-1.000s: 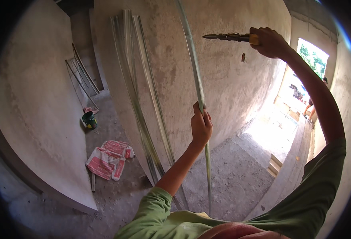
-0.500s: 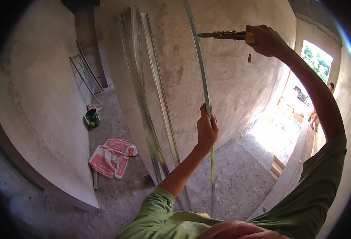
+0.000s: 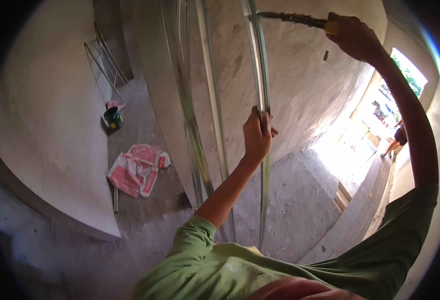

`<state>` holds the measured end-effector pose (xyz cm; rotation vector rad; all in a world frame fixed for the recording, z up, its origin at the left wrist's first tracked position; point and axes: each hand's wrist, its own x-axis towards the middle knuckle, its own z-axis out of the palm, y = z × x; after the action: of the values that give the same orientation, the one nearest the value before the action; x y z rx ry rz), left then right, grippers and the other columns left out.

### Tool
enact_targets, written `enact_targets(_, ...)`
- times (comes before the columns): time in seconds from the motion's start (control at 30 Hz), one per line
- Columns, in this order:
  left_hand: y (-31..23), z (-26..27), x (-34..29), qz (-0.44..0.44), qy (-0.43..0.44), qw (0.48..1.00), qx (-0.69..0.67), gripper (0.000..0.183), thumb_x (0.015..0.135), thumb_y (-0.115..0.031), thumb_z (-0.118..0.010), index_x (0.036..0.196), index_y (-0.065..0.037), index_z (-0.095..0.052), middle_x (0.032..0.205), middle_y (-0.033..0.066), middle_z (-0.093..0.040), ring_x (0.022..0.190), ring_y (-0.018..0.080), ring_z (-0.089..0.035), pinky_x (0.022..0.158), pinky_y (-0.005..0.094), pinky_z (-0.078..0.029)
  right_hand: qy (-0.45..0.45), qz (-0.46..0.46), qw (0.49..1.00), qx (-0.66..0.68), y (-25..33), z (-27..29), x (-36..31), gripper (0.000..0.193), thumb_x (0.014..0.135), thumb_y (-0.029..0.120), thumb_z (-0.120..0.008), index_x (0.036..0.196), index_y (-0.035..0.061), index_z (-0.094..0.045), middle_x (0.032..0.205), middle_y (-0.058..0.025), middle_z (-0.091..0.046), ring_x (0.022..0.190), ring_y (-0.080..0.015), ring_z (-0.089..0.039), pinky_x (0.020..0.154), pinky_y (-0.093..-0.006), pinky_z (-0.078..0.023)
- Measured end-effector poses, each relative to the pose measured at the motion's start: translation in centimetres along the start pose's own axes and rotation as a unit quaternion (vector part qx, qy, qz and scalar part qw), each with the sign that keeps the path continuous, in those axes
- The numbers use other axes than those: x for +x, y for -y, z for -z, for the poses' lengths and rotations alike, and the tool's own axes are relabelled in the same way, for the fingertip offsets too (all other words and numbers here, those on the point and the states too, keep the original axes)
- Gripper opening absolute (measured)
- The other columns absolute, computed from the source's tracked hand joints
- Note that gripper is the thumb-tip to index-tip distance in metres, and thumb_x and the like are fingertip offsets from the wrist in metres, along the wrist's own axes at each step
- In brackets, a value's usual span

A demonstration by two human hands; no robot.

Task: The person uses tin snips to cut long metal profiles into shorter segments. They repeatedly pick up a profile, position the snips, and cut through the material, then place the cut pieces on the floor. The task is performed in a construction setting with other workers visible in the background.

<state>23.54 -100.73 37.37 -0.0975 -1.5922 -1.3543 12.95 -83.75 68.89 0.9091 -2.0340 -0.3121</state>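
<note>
My left hand (image 3: 257, 137) is closed around a long, shiny metal channel (image 3: 258, 65) that stands nearly upright in front of me. Higher up, my right hand (image 3: 355, 37) grips the yellow handle of dark tin snips (image 3: 295, 19). The tips of the snips reach the edge of the channel near the top of the view; whether the jaws bite into it is hard to tell. Left of it, several similar metal profiles (image 3: 211, 82) lean against the wall.
A plastered wall (image 3: 300, 75) rises behind the profiles. Red-and-white sacks (image 3: 139, 170), a dark green bucket (image 3: 113, 119) and a metal frame (image 3: 105, 62) are on the left. At the right, a person (image 3: 399, 137) stands near a bright opening.
The view has tilted down, so the scene sits higher. The held channel has turned and shows more of its broad face. The person at the right is more in view.
</note>
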Motion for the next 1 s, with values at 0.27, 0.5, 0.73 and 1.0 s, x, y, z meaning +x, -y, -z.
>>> enact_targets(0.27,1.0,8.8,5.8,0.046,-0.039,0.997,-0.041,0.02,0.105,-0.013,-0.036,0.1,0.003,-0.045,0.072,0.014,-0.062,0.053,0.0211,-0.066,0.043,0.0308,-0.051,-0.064,0.036,0.989,-0.126,-1.4,-2.6,-1.4,0.033,0.089,0.028,-0.066,0.118,0.0132,-0.061,0.087,-0.0045,-0.061,0.081,-0.017,-0.059,0.07,-0.0348,-0.049)
enact_targets(0.5,4.5,11.5,8.5,-0.171,-0.116,0.869,0.449,0.031,0.101,-0.02,-0.048,0.079,0.001,-0.054,0.069,0.0123,-0.06,0.054,0.0284,-0.063,0.047,0.04,-0.051,0.085,-0.041,0.981,0.17,7.6,-14.8,-3.2,0.048,0.092,0.036,-0.065,0.134,0.0132,-0.054,0.105,-0.0149,-0.069,0.102,-0.0292,-0.067,0.087,-0.0371,-0.052)
enact_targets(0.73,3.9,11.3,11.7,-0.139,-0.095,0.955,0.245,0.046,0.1,-0.027,-0.05,0.063,-0.001,-0.051,0.055,0.0109,-0.051,0.048,0.0276,-0.051,0.05,0.0398,-0.042,0.051,-0.235,0.667,0.705,21.8,-22.5,-7.3,0.024,0.09,0.03,-0.069,0.097,0.0075,-0.062,0.071,0.0,-0.057,0.063,-0.0118,-0.052,0.057,-0.0286,-0.041)
enact_targets(1.0,6.4,8.6,11.7,0.132,0.039,0.946,-0.294,0.067,0.104,-0.049,-0.037,0.054,-0.007,-0.048,0.049,0.0046,-0.047,0.042,0.0127,-0.046,0.04,0.0279,-0.034,0.04,-0.331,0.356,0.873,29.2,-20.0,-9.8,0.022,0.091,0.02,-0.069,0.104,0.0036,-0.063,0.085,-0.0026,-0.062,0.076,-0.0113,-0.059,0.069,-0.027,-0.048)
